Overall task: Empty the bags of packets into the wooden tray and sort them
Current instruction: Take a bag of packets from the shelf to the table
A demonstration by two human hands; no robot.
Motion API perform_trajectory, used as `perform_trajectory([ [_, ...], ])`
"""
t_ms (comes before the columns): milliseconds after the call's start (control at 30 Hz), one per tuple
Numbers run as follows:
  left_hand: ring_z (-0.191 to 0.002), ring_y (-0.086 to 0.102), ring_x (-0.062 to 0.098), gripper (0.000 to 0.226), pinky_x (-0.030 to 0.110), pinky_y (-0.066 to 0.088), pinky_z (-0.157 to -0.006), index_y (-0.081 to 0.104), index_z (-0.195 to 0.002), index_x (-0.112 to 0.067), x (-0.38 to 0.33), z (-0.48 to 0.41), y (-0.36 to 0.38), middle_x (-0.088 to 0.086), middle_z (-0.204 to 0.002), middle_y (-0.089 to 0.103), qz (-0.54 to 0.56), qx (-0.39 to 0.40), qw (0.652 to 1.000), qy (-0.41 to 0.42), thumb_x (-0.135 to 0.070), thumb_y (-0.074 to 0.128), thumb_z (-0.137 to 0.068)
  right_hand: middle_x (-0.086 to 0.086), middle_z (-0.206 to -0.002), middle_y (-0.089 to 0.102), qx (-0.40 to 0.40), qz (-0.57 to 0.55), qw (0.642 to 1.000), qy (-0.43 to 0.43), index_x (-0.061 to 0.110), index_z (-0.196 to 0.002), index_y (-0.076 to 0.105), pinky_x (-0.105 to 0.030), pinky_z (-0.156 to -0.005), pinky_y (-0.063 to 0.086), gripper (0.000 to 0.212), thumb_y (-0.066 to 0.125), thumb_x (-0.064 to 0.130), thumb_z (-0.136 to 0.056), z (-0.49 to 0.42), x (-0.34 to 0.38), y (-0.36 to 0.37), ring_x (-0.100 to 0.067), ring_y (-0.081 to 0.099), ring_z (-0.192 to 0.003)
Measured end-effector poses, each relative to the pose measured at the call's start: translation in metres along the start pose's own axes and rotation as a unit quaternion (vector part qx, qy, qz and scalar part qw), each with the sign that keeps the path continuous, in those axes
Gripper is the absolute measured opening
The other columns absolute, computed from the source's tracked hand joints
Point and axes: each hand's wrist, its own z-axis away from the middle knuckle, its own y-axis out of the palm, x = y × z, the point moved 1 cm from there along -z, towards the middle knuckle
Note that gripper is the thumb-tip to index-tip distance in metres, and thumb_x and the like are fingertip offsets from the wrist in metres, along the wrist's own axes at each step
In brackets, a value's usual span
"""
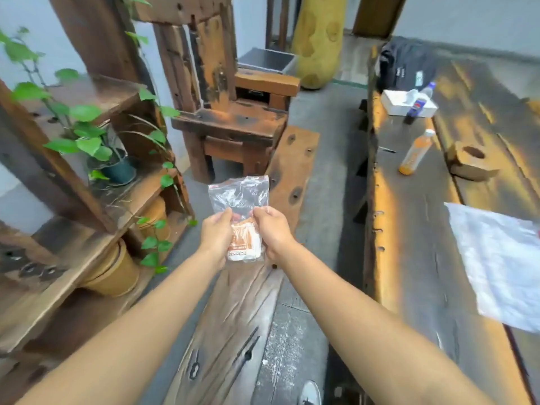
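A clear zip bag (239, 197) with orange and white packets (244, 242) in its lower part is held up in front of me, above a long wooden bench (233, 317). My left hand (217, 232) grips the bag's left side and my right hand (273, 229) grips its right side, both pinching at mid-height. The upper half of the bag stands upright and looks empty. No wooden tray can be made out with certainty.
A rough wooden table (415, 229) on the right carries a white plastic sheet (496, 264), an orange bottle (415, 153), a wooden block with a hole (473, 162), a white box (406, 105) and a dark bag (406, 65). Left: shelves with potted plants (117, 168). Ahead: a wooden chair (230, 112).
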Motion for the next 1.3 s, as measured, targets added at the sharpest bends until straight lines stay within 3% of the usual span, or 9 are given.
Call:
perform_trajectory([
  [267,-0.045,0.057,0.012,0.029,0.021,0.047,-0.047,0.062,-0.077,-0.010,0.035,0.072,0.211,0.006,-0.064,0.061,-0.123,0.215,0.969,-0.010,-0.019,0.049,-0.102,-0.006,-0.064,0.054,-0.214,-0.128,0.968,-0.030,0.013,-0.076,0.055,-0.026,-0.053,0.045,0.020,0.050,0.004,-0.093,0.037,0.017,-0.223,-0.017,0.054,-0.055],
  [367,-0.042,0.057,0.008,0.026,0.014,0.043,-0.040,0.061,-0.081,-0.007,0.055,0.116,0.270,0.005,-0.064,0.060,-0.133,0.273,0.953,-0.009,-0.015,0.048,-0.102,-0.015,-0.075,0.056,-0.271,-0.169,0.947,-0.033,0.011,-0.077,0.056,-0.033,-0.064,0.047,0.019,0.050,0.001,-0.092,0.060,0.011,-0.294,-0.025,0.056,-0.071],
  [533,-0.050,0.055,0.012,0.034,0.014,0.042,-0.042,0.059,-0.069,-0.011,0.111,0.187,0.342,0.005,-0.064,0.057,-0.208,0.376,0.903,-0.011,-0.015,0.050,-0.102,-0.012,-0.071,0.056,-0.379,-0.241,0.893,-0.037,0.011,-0.075,0.054,-0.037,-0.069,0.047,0.020,0.048,0.001,-0.091,0.126,-0.019,-0.386,-0.025,0.057,-0.070],
  [600,-0.047,0.056,0.011,0.033,0.014,0.042,-0.041,0.060,-0.070,-0.009,0.135,0.221,0.361,0.005,-0.063,0.057,-0.242,0.420,0.875,-0.017,-0.016,0.050,-0.102,-0.015,-0.075,0.058,-0.425,-0.264,0.865,-0.041,0.010,-0.080,0.057,-0.038,-0.071,0.048,0.016,0.048,0.002,-0.091,0.160,-0.039,-0.414,-0.027,0.058,-0.074],
  [733,-0.034,0.051,0.000,0.032,0.011,0.039,-0.036,0.059,-0.071,-0.009,0.191,0.294,0.387,0.006,-0.064,0.055,-0.291,0.510,0.808,-0.033,-0.015,0.051,-0.102,-0.010,-0.067,0.054,-0.518,-0.321,0.792,-0.033,0.010,-0.077,0.054,-0.030,-0.060,0.047,0.021,0.049,0.005,-0.097,0.236,-0.089,-0.463,-0.021,0.054,-0.058],
  [900,-0.057,0.057,0.021,0.029,0.022,0.046,-0.050,0.061,-0.073,-0.011,0.269,0.367,0.393,0.008,-0.068,0.061,-0.361,0.593,0.712,-0.101,-0.023,0.056,-0.099,-0.009,-0.064,0.050,-0.606,-0.391,0.693,-0.010,0.011,-0.077,0.053,-0.030,-0.054,0.042,0.024,0.045,0.004,-0.098,0.319,-0.154,-0.490,-0.020,0.051,-0.052],
  [1033,-0.075,0.067,0.029,0.032,0.039,0.055,-0.071,0.069,-0.101,-0.005,0.324,0.410,0.388,0.017,-0.088,0.072,-0.429,0.627,0.637,-0.131,-0.034,0.058,-0.096,-0.005,-0.060,0.055,-0.640,-0.444,0.627,0.023,0.009,-0.083,0.055,-0.022,-0.040,0.046,0.018,0.046,0.004,-0.098,0.376,-0.206,-0.496,-0.013,0.057,-0.036],
  [1200,-0.073,0.068,0.030,0.024,0.044,0.057,-0.070,0.065,-0.092,-0.007,0.382,0.445,0.378,0.017,-0.083,0.070,-0.476,0.627,0.599,-0.149,-0.027,0.054,-0.100,-0.009,-0.065,0.054,-0.650,-0.488,0.580,0.059,0.010,-0.076,0.056,-0.035,-0.056,0.050,0.024,0.046,0.004,-0.097,0.405,-0.257,-0.510,-0.021,0.057,-0.045],
  [1300,-0.072,0.068,0.030,0.025,0.053,0.057,-0.079,0.065,-0.082,-0.010,0.410,0.450,0.379,0.016,-0.079,0.070,-0.501,0.618,0.590,-0.140,-0.027,0.056,-0.099,-0.011,-0.067,0.056,-0.643,-0.517,0.560,0.075,0.009,-0.080,0.056,-0.033,-0.055,0.052,0.019,0.047,0.003,-0.096,0.408,-0.284,-0.519,-0.024,0.058,-0.053],
])
